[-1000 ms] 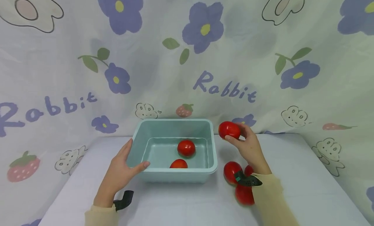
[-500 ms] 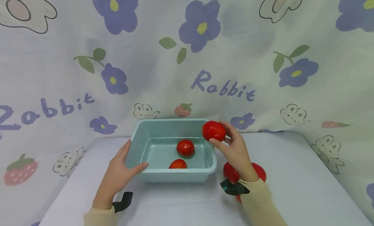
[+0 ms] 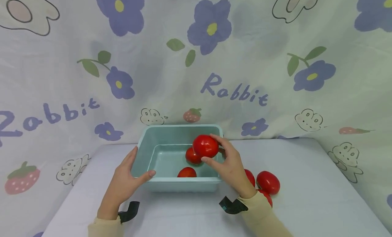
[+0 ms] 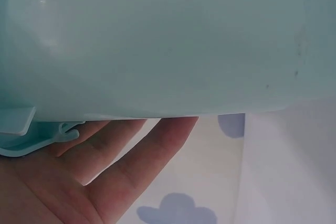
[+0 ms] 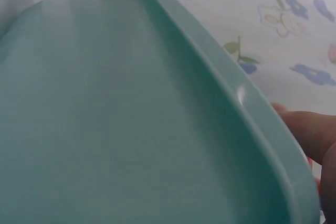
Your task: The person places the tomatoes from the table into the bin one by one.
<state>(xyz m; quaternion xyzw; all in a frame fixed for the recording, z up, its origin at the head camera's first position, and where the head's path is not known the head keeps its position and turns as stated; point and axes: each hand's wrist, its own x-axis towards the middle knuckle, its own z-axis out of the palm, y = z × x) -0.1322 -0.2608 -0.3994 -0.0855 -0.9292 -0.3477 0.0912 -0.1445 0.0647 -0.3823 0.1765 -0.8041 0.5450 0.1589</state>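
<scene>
A pale blue-green plastic bin (image 3: 180,186) stands on the white table in the head view. My left hand (image 3: 124,182) rests at its left front corner, thumb over the front rim and straight fingers along the outer left wall; the left wrist view shows those fingers (image 4: 142,161) touching it. In my right hand (image 3: 228,162), thumb and fingers grip a shiny red tomato (image 3: 205,146) above the bin's right half. Behind it, partly covered, lies another tomato (image 3: 192,156) inside. One more tomato (image 3: 186,172) sits near the front wall, its lower part hidden by the rim.
Right of the bin, several loose tomatoes (image 3: 268,183) lie on the table (image 3: 309,203), some partly behind my right wrist. A cloth (image 3: 165,77) printed with flowers and rabbits hangs behind the table. In the right wrist view the bin's rim (image 5: 239,95) crosses diagonally.
My right hand has carried the tomato leftward from beside the bin, over its right rim, and lower over the inside. The left hand keeps its place on the bin.
</scene>
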